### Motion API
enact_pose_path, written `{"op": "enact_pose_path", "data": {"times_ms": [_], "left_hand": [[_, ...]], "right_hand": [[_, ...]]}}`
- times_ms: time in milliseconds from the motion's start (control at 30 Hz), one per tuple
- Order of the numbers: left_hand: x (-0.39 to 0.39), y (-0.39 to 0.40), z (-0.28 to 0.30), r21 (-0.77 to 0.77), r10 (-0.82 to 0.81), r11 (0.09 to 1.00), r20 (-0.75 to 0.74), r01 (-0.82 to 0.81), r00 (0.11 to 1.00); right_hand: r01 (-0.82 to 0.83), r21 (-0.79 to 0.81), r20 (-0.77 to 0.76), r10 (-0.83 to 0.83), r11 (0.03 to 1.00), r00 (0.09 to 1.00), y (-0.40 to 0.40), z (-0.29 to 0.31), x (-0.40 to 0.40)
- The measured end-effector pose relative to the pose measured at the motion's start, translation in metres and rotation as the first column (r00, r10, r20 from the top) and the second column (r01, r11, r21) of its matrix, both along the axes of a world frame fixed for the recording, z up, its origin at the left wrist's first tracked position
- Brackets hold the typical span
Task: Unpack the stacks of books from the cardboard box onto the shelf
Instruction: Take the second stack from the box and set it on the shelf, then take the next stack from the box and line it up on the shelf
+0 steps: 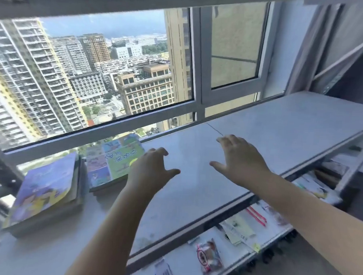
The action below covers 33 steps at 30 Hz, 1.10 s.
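While both arms reach out over grey shelf (pixel 260 128) by window (pixel 108 76), left hand (pixel 152 169) hovers with fingers loosely spread, holding nothing, just right of far book stack (pixel 113 161); right hand (pixel 240 160) likewise spread wide and holding nothing, above bare middle of shelf; second book stack (pixel 47 191) lies near left, purple cover on top; both stacks flat on shelf, close together; lower shelf (pixel 234 249) at near right carries packets and papers; cardboard box out of view.
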<state>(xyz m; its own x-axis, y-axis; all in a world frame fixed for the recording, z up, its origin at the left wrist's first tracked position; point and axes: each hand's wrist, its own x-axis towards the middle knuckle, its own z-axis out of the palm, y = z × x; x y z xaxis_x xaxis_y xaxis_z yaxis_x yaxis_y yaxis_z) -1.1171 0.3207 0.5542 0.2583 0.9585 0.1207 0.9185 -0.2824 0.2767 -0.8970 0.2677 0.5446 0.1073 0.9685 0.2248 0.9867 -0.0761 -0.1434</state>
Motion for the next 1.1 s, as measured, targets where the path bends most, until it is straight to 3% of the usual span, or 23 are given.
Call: {"op": "enact_pose_path", "data": {"times_ms": [367, 567, 800, 1100], "left_hand": [[0.189, -0.066, -0.020, 0.025, -0.408, 0.913, 0.096, 0.408, 0.908], [0.331, -0.127, -0.029, -0.019, -0.598, 0.798, 0.104, 0.602, 0.795], [0.480, -0.217, -0.059, -0.104, -0.703, 0.676, 0.203, 0.729, 0.681], [0.599, -0.283, -0.105, -0.241, -0.801, 0.523, 0.191, 0.818, 0.568]], "right_hand": [[0.419, -0.037, -0.069, -0.420, 0.907, 0.905, -0.167, -0.018, 0.171], [0.633, -0.052, -0.098, -0.634, 0.773, 0.767, -0.272, -0.026, 0.267], [0.792, -0.121, -0.164, -0.799, 0.599, 0.579, -0.388, -0.057, 0.365], [0.891, -0.201, -0.268, -0.898, 0.406, 0.349, -0.479, -0.104, 0.450]]}}
